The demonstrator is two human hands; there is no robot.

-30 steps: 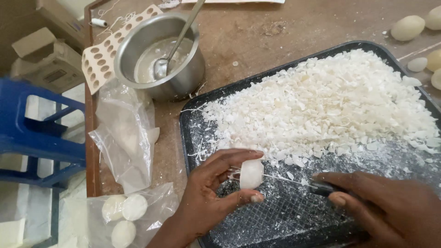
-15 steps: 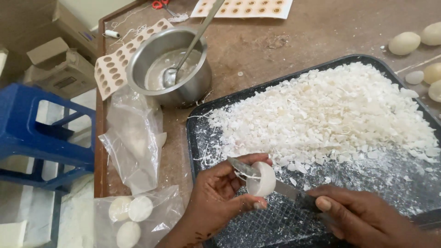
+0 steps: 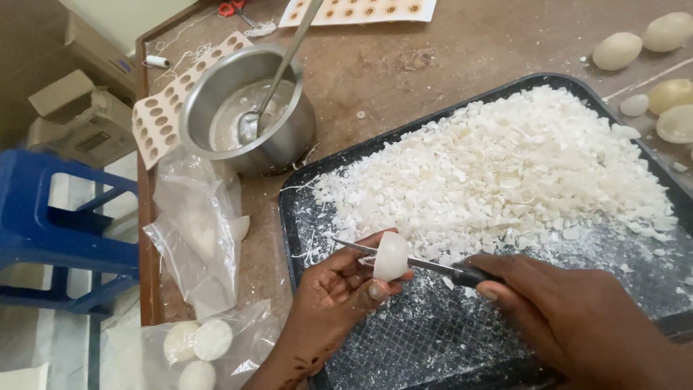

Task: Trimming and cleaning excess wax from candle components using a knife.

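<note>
Knife now runs straight through the white lump; earlier its blade sat angled on top.
Left hand pinches the lump over the black tray, near edge of the shavings pile. Right hand closed round the knife handle. Steel pot with spoon behind.

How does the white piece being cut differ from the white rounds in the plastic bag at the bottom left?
The white piece is held in the left hand above the black tray, with a knife from the right hand passing across it; the rounds lie untouched in a clear bag on the table. The piece is single; the rounds number three. Both look smooth, white and waxy.
</note>
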